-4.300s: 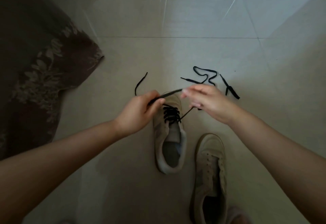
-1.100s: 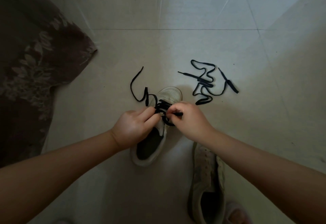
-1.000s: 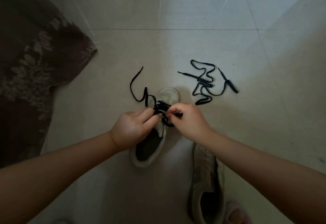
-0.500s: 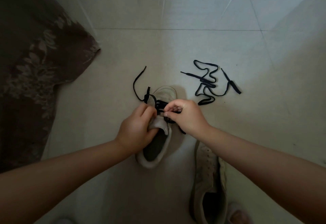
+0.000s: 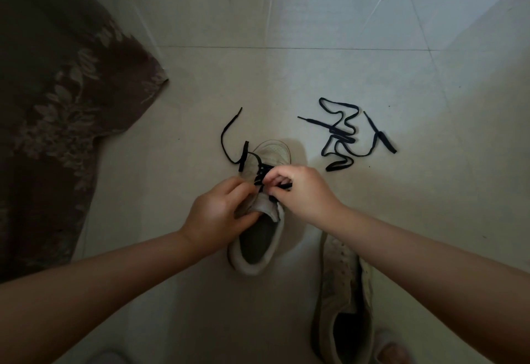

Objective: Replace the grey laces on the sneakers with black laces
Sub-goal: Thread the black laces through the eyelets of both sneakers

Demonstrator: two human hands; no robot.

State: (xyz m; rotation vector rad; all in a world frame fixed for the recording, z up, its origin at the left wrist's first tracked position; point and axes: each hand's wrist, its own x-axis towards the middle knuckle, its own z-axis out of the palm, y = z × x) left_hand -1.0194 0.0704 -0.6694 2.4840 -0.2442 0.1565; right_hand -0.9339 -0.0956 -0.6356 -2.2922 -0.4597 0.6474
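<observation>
On the tiled floor [image 5: 200, 91] stands a pale sneaker [image 5: 259, 244], toe pointing away, its lower eyelets already threaded with a black lace [image 5: 262, 175]. One free end of that lace trails off to the left of the toe in a curve across the tile. The left hand [image 5: 220, 214] grips the sneaker's tongue and near side, fingers curled round the upper. The right hand [image 5: 304, 191] pinches the other end of the lace between thumb and fingertips just above the eyelets. A second black lace [image 5: 341, 137] lies in loose folds on the floor to the right, apart from the shoe. Nearer the person, the second sneaker [image 5: 342, 300] lies partly under the right forearm. Dark patterned fabric [image 5: 57, 105] covers the floor at the left.
</observation>
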